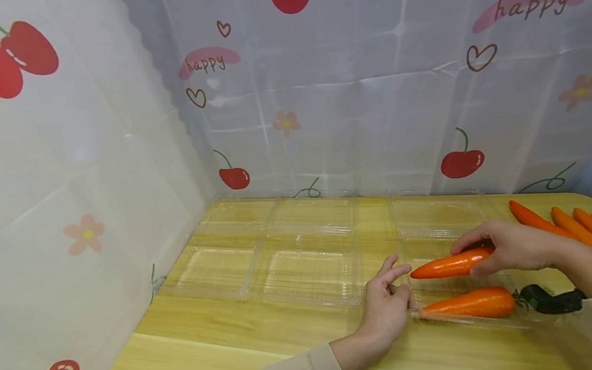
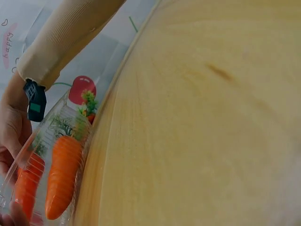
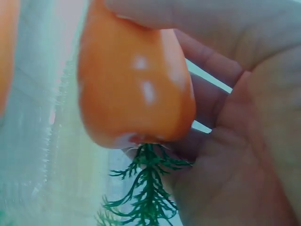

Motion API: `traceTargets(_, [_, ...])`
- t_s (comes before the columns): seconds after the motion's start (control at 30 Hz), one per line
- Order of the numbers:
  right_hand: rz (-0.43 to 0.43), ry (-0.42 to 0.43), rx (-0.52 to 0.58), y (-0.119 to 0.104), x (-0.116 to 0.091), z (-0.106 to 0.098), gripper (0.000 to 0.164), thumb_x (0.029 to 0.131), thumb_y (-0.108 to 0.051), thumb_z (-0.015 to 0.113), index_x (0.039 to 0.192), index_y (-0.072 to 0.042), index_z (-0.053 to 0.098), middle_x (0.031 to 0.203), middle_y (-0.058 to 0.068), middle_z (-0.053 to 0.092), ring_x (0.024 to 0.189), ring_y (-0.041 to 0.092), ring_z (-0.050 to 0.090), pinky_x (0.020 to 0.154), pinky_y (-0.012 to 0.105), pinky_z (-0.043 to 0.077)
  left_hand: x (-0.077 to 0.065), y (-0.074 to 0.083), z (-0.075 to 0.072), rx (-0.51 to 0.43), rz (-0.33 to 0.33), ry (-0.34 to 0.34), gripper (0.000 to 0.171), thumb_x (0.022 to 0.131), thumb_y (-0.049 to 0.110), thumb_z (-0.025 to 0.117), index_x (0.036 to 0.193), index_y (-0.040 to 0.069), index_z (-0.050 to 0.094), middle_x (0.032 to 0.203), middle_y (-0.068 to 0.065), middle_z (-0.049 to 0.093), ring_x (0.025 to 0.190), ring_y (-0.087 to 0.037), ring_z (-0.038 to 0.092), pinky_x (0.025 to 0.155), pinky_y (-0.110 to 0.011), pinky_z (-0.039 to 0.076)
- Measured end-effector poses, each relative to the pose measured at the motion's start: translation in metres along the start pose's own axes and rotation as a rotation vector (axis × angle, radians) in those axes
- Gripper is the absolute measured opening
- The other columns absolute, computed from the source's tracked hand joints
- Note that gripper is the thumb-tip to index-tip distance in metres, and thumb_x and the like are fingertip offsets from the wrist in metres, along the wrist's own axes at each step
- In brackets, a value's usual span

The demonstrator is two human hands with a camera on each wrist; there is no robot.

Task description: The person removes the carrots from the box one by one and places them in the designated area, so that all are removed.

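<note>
In the head view my right hand [image 1: 521,246] holds an orange toy carrot [image 1: 450,264], tip to the left, above the clear plastic container [image 1: 477,320] at the right. Its thumb and fingers wrap the carrot's thick end, and green leaves hang below in the right wrist view [image 3: 148,188]. Another carrot [image 1: 473,302] lies along the near side of this container. My left hand [image 1: 385,306] is at the container's near left corner, pinching its rim with thumb and a finger while other fingers stretch up. Only its fingertips [image 2: 18,215] show in the left wrist view.
Two more clear containers [image 1: 305,301] [image 1: 211,292] stand side by side on the left of the wooden table [image 1: 265,326], lids raised toward the back. Several carrots [image 1: 584,231] lie at the far right. A cherry-print cloth [image 1: 340,136] hangs behind the table.
</note>
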State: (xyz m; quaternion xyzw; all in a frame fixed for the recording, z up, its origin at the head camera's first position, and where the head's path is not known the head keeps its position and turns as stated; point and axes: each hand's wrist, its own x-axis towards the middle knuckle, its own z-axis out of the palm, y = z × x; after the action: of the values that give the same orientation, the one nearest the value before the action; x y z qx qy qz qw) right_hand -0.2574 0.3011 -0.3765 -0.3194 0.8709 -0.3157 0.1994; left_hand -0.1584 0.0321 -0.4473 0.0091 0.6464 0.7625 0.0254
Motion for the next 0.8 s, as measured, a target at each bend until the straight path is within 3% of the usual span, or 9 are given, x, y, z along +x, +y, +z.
traceTargets(0.1, [0.029,0.077,-0.072,-0.004,-0.008,-0.001,0.039,0.088,-0.027,0.082,0.125,-0.018,0.073,0.113,-0.002,0.072,0.082,0.003,0.060,0.069,0.023,0.052,0.000,-0.001,-0.001,-0.002,0.018,-0.007,0.039,0.094,-0.008,0.054,0.124,0.008,0.073,0.161,-0.002,0.044,0.057,-0.007,0.063,0.048,-0.010,0.037])
traceTargets(0.2, [0.088,0.189,-0.159,-0.007,-0.012,0.001,0.044,0.086,-0.033,0.084,0.126,-0.019,0.073,0.117,-0.002,0.074,0.086,-0.001,0.061,0.071,0.022,0.053,-0.001,-0.001,0.000,0.009,0.009,0.000,0.039,0.095,-0.007,0.055,0.123,0.011,0.074,0.160,0.000,0.045,0.057,-0.007,0.061,0.048,-0.010,0.036])
traceTargets(0.3, [0.170,0.306,-0.232,-0.007,-0.017,0.004,0.052,0.082,-0.039,0.086,0.128,-0.019,0.074,0.123,0.006,0.074,0.090,-0.003,0.061,0.072,0.023,0.054,-0.001,-0.001,0.000,0.023,-0.009,0.011,0.039,0.096,-0.007,0.055,0.120,0.016,0.076,0.158,0.006,0.047,0.056,-0.006,0.059,0.047,-0.010,0.033])
traceTargets(0.4, [0.244,0.389,-0.274,-0.005,-0.023,0.007,0.058,0.083,-0.041,0.085,0.132,-0.015,0.071,0.126,0.015,0.072,0.079,0.001,0.057,0.063,0.023,0.048,-0.002,-0.001,0.001,0.025,-0.022,0.016,0.039,0.096,-0.006,0.055,0.119,0.018,0.076,0.156,0.010,0.048,0.056,-0.006,0.058,0.047,-0.010,0.032])
traceTargets(0.5, [0.311,0.436,-0.272,-0.002,-0.032,0.010,0.061,0.088,-0.040,0.082,0.137,-0.008,0.066,0.107,0.014,0.074,0.061,0.008,0.045,0.053,0.025,0.039,-0.002,0.000,0.001,0.024,-0.021,0.012,0.039,0.097,-0.006,0.055,0.121,0.018,0.075,0.156,0.011,0.048,0.057,-0.006,0.058,0.047,-0.010,0.032])
traceTargets(0.63, [0.381,0.515,-0.261,0.003,-0.043,0.015,0.063,0.093,-0.042,0.075,0.140,-0.003,0.061,0.077,0.002,0.067,0.050,0.014,0.039,0.046,0.028,0.033,-0.002,0.001,0.001,0.020,-0.015,-0.001,0.038,0.098,-0.005,0.055,0.122,0.018,0.075,0.158,0.010,0.046,0.057,-0.005,0.058,0.046,-0.010,0.032])
traceTargets(0.8, [0.428,0.654,-0.219,0.009,-0.055,0.025,0.063,0.098,-0.043,0.070,0.140,0.002,0.058,0.080,0.008,0.071,0.052,0.013,0.048,0.044,0.031,0.037,-0.003,0.002,0.000,0.015,-0.020,-0.002,0.038,0.099,-0.004,0.055,0.121,0.018,0.074,0.159,0.010,0.045,0.057,-0.005,0.058,0.046,-0.010,0.032])
